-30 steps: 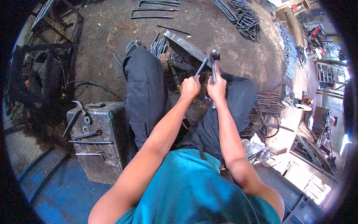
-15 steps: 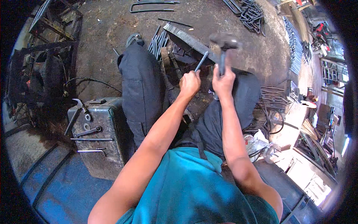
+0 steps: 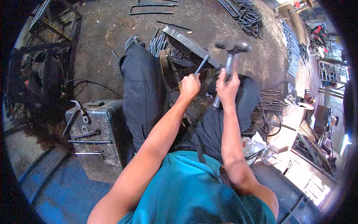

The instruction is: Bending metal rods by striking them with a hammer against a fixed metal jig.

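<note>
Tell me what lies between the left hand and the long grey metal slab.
In the head view, a slim grey metal rod, gripped in the left hand, spans that stretch; its far end overlaps the slab.

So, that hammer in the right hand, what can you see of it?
The hammer has a thick, dark, metal-looking head, slightly blurred, set crosswise on a narrow grey handle that also looks like metal. The right hand grips the handle, whose butt end shows below the hand, near the right trouser leg; I can't tell whether they touch. It slants in the picture, head toward the top, to the right of the metal rod.
</note>
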A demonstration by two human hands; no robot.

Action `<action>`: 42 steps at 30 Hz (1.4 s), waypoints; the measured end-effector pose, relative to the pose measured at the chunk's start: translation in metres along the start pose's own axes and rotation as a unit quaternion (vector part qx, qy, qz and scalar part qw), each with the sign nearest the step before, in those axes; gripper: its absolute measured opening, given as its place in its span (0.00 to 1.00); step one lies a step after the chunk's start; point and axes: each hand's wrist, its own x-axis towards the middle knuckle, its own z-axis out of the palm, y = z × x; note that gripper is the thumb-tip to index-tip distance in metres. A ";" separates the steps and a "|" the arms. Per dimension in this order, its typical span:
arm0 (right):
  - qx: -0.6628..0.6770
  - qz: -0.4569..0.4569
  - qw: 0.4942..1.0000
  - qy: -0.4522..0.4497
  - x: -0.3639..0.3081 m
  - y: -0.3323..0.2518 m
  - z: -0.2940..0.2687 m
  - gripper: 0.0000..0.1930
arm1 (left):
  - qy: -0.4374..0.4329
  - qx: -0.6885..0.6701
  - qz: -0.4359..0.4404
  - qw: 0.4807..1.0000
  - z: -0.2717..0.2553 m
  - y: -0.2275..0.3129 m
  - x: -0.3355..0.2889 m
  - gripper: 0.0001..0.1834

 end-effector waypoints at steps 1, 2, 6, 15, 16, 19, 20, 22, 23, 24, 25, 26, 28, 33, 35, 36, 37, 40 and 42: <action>0.031 0.004 0.999 0.013 0.000 -0.011 -0.003 0.30 | -0.020 -0.008 -0.007 1.000 0.000 0.000 -0.001 0.27; 0.029 -0.029 0.999 0.015 0.001 -0.011 -0.004 0.32 | -0.014 -0.007 0.000 1.000 -0.001 0.001 -0.002 0.27; -0.124 -0.043 0.991 -0.037 -0.001 -0.002 0.003 0.32 | -0.009 -0.007 -0.012 1.000 0.002 -0.004 0.001 0.27; -0.165 0.053 0.983 -0.063 -0.005 0.033 -0.003 0.35 | 0.013 0.007 -0.003 1.000 0.006 -0.002 0.000 0.26; -0.157 0.051 0.985 -0.053 -0.004 0.030 -0.006 0.35 | 0.012 0.002 -0.002 1.000 0.006 -0.002 0.001 0.26; -0.090 -0.014 0.996 0.013 -0.006 0.005 -0.009 0.31 | 0.005 -0.003 -0.003 1.000 0.003 -0.003 -0.002 0.26; -0.046 -0.018 0.998 0.039 -0.006 0.007 -0.009 0.27 | -0.001 -0.006 0.005 1.000 0.001 0.000 -0.003 0.26; -0.021 -0.016 0.998 0.052 -0.002 0.001 -0.010 0.19 | 0.000 0.002 0.005 1.000 -0.002 0.003 -0.001 0.26; -0.020 -0.012 0.998 0.051 -0.001 -0.001 -0.007 0.19 | 0.002 0.007 0.008 1.000 -0.003 0.002 0.000 0.26; -0.063 -0.033 0.997 0.044 -0.001 -0.003 -0.002 0.17 | 0.005 0.014 0.005 1.000 -0.004 -0.001 0.000 0.26; -0.105 -0.056 0.992 0.035 0.001 -0.003 0.001 0.15 | 0.005 0.017 0.002 1.000 -0.004 -0.001 0.001 0.26; -0.109 -0.079 0.990 0.042 0.002 0.000 0.009 0.12 | 0.005 0.023 0.000 1.000 -0.004 -0.001 0.002 0.25; -0.179 0.013 0.983 -0.036 -0.001 0.012 0.016 0.13 | 0.005 0.029 -0.002 1.000 -0.003 -0.002 0.000 0.25; -0.184 0.046 0.980 -0.063 -0.001 0.037 0.019 0.15 | -0.007 0.014 0.013 1.000 0.000 0.001 0.002 0.26; -0.164 0.043 0.984 -0.048 -0.004 0.027 0.018 0.15 | -0.005 0.018 0.011 1.000 0.001 -0.003 0.000 0.26; -0.144 0.038 0.988 -0.033 -0.006 0.023 0.017 0.15 | -0.003 0.022 0.011 1.000 0.002 -0.006 -0.001 0.27; -0.147 0.013 0.989 -0.009 -0.008 0.021 0.013 0.15 | -0.003 0.021 0.011 1.000 0.002 -0.005 -0.001 0.27; -0.078 0.037 0.996 -0.001 -0.012 -0.007 -0.004 0.16 | -0.008 -0.003 0.001 1.000 0.000 -0.009 -0.003 0.27; -0.041 -0.040 0.997 0.047 -0.009 -0.004 -0.004 0.16 | -0.012 0.003 0.008 1.000 0.000 -0.009 -0.002 0.28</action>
